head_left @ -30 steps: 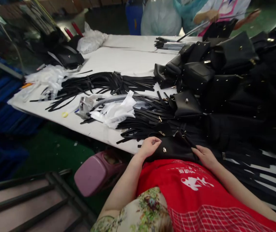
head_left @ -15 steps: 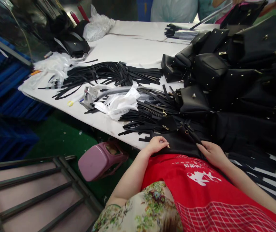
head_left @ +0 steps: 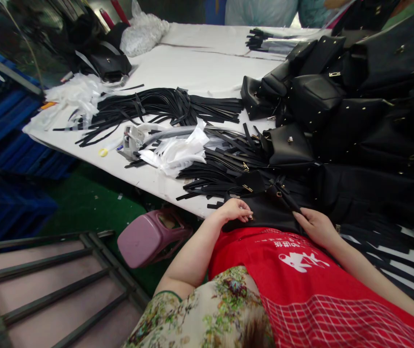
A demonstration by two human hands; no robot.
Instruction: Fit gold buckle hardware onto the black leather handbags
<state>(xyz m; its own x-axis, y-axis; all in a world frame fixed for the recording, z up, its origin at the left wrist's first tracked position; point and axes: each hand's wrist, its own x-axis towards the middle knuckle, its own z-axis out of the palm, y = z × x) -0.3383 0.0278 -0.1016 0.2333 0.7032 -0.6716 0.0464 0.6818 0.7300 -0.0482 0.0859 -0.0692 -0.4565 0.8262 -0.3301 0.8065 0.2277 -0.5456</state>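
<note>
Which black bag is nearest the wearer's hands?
The black bag against the red apron: the left hand is at its metal fitting, the right hand at its other end. The piled bags lie farther off.

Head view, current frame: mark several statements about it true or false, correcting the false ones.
1. The left hand has its fingertips at the metal fitting of the black handbag. True.
2. The pink stool stands on the person's right. False: it stands on the left.
3. The right hand holds scissors. False: it holds the black handbag near its right end.
4. A bundle of black straps lies on the white table. True.
5. The apron is blue. False: it is red.
</note>
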